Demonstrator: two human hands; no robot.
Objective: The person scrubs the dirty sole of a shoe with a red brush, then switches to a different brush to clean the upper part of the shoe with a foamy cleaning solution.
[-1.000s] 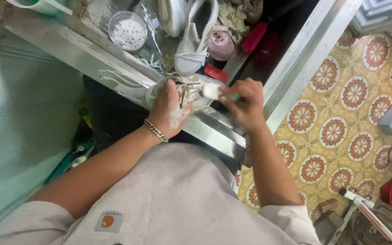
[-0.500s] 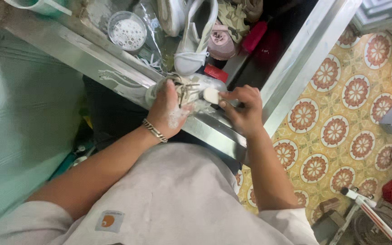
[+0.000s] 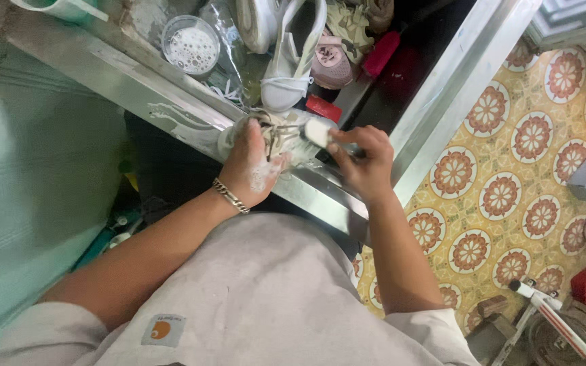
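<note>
Sneaker [image 3: 276, 135] in left fingers [image 3: 256, 139], brush [image 3: 320, 133] in right fingers [image 3: 347, 146]

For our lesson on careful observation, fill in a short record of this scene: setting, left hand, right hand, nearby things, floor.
Setting: metal sink edge, seen from above
Left hand: left hand, soapy, with a chain bracelet on the wrist, grips a white sneaker
Right hand: right hand holds a white brush against the sneaker
Nearby things: round tub of foamy water, another white shoe, pink shoe
Floor: yellow tiles with red flower pattern
</note>
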